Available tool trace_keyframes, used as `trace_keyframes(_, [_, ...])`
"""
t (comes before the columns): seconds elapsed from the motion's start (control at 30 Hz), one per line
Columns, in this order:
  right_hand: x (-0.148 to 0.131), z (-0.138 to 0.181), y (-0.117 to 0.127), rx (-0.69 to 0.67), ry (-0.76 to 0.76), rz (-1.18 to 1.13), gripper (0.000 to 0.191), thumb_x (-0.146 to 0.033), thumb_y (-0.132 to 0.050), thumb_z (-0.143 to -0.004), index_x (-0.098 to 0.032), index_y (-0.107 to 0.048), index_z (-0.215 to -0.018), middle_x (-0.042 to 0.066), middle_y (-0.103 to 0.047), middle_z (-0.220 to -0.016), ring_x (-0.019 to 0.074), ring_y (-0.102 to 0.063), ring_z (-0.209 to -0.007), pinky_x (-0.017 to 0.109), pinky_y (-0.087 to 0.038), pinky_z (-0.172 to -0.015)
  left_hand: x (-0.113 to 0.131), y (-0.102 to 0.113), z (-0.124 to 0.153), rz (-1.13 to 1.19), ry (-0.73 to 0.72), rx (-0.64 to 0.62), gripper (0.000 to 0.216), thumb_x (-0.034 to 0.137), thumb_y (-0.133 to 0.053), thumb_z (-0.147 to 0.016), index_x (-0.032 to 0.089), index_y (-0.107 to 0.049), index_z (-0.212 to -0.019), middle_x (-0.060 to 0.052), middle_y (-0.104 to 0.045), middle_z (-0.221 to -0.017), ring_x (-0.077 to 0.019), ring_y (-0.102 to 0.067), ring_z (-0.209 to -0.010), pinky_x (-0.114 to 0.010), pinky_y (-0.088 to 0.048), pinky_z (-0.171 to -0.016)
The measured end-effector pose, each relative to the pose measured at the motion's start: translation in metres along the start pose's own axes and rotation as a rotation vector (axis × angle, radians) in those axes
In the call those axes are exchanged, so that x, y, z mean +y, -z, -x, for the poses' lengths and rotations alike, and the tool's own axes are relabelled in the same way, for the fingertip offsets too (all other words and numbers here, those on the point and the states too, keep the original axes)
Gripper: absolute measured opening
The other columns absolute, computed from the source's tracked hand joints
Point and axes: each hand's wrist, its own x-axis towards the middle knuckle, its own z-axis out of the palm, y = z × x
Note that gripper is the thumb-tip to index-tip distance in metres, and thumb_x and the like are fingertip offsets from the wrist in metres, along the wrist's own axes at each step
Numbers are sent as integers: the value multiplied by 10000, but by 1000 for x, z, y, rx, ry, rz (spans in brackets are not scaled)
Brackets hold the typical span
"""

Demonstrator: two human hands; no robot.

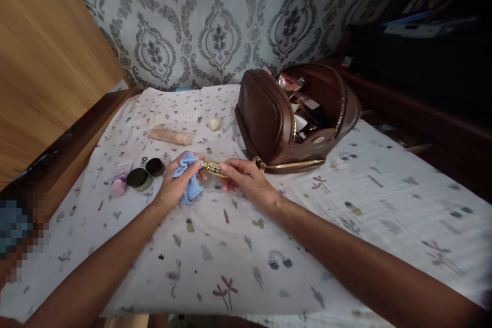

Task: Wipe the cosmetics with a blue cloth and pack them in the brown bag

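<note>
My left hand (171, 188) is closed on a crumpled light blue cloth (191, 193), part of which hangs below the fingers. A small, slim gold bottle (212, 167) with a see-through patterned body is pinched by my right hand (254, 183). Its narrow gold end meets the cloth at my left fingertips. Both hands are above the middle of the patterned white sheet (215, 246). Just beyond them lie a beige squeeze tube (169, 136) and a small cream-coloured round item (214, 123).
Right of my hands stands an unzipped brown leather cosmetic bag (265, 118) filled with several items. At left are a green-lidded jar (139, 179), a smaller dark jar (155, 166) and a pink-and-white tube (120, 179). A wooden panel (57, 56) borders the left side; patterned wallpaper rises behind.
</note>
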Motion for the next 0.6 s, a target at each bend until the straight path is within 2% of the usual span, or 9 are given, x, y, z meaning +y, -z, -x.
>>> trace_keyframes(0.13, [-2,2,-1,18,48,43,447,-532,-858,-645,-193,-654,-853,-12,-649,-761,113,-590,-606,221,-387,-484,-6,1,-2,-15,58,73,482,617,-760,-758,148,-679,-836,2,-630,-569,-92,-511,-433,-193,-393,-396])
trace_keyframes(0.3, [-3,3,-3,9,65,49,443,-481,-857,-662,-202,-641,-931,-22,-640,-786,110,-594,-620,236,-431,-526,-6,-2,-4,4,60,84,526,652,-774,-718,152,-621,-658,-5,-605,-526,-93,-528,-435,-192,-412,-409])
trace_keyframes(0.43, [0,3,-2,7,51,51,448,-528,-827,-693,-197,-628,-920,-2,-663,-790,110,-608,-592,220,-399,-476,-3,-3,-4,36,58,83,496,629,-783,-718,148,-676,-780,6,-607,-549,-88,-514,-438,-187,-396,-397])
trace_keyframes(0.6, [0,2,-2,-59,47,91,475,-665,-690,-791,-193,-640,-806,9,-674,-705,110,-599,-522,228,-411,-465,1,-3,-4,104,56,15,481,579,-786,-728,147,-692,-917,16,-599,-584,-99,-534,-487,-190,-406,-428])
